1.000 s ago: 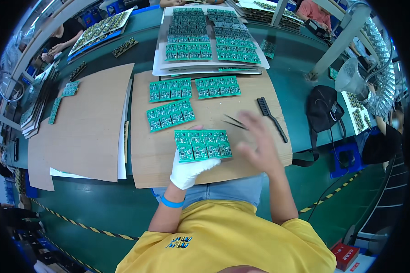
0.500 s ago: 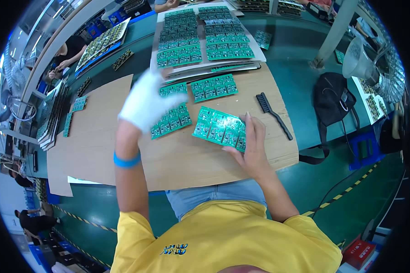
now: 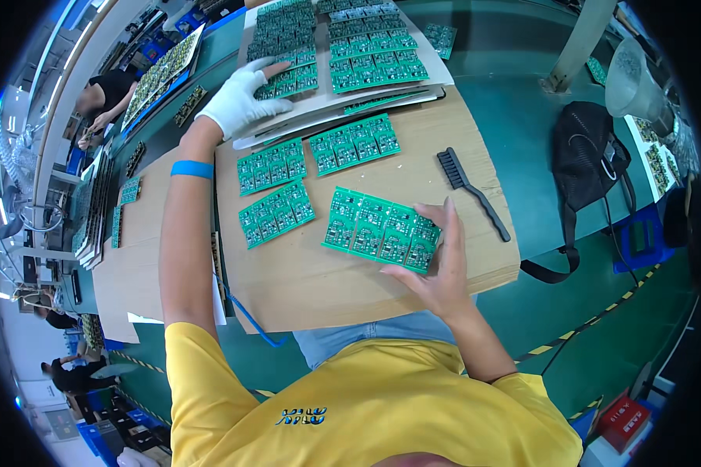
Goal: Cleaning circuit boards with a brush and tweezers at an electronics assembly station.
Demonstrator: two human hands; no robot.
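Observation:
My right hand (image 3: 442, 265) holds a green circuit board panel (image 3: 382, 229) by its right end, thumb below and fingers above, tilted over the cardboard. My left hand (image 3: 245, 100), in a white glove with bare fingertips, is over the left end of the nearest left circuit board (image 3: 297, 81) on the far stack. Its thumb and fingers are spread across that board's near and far edges; whether they press on it I cannot tell. Between my hands lie three more green panels: a left one (image 3: 273, 166), a right one (image 3: 356, 144) and a nearer one (image 3: 277, 213).
Right of the panels lies a black brush (image 3: 473, 193) on the cardboard sheet (image 3: 350, 292). A black bag (image 3: 588, 156) rests on the green bench near a metal post (image 3: 576, 47). A blue cord (image 3: 253, 321) hangs over the cardboard's front edge. Another person (image 3: 109, 97) works at far left.
My left hand has moved away from me to the stack, uncovering the panels it hid. The view has shifted slightly. My right hand still holds its circuit board, now angled differently.

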